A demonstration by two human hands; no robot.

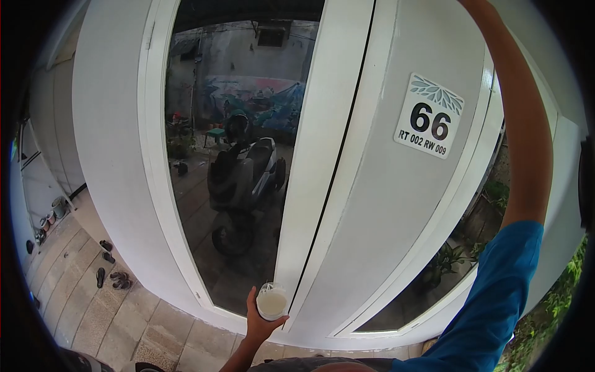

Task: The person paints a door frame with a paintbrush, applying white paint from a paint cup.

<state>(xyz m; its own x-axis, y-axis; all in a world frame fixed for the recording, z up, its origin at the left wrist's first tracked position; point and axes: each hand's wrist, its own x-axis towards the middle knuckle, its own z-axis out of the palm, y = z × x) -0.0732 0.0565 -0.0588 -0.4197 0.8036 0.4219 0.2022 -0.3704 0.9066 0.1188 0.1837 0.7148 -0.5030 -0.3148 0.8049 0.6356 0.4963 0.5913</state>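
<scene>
A small cup (272,304) holding a whitish liquid is in my left hand (258,323), low in the view. My fingers and thumb wrap round its sides, and I look down into its open top. Just beyond the cup stands the white frame (327,155) beside a dark glass pane. My right arm (527,142), in a blue sleeve, stretches up along the right side past the top edge. My right hand lies beyond that edge, so what it holds or touches is hidden.
A house-number plate (430,116) reading 66 hangs on the grey wall (378,204). The dark glass (204,186) reflects a motor scooter. Several sandals (119,280) lie on the paved ground (133,316) at left. Green plants (551,310) grow at lower right.
</scene>
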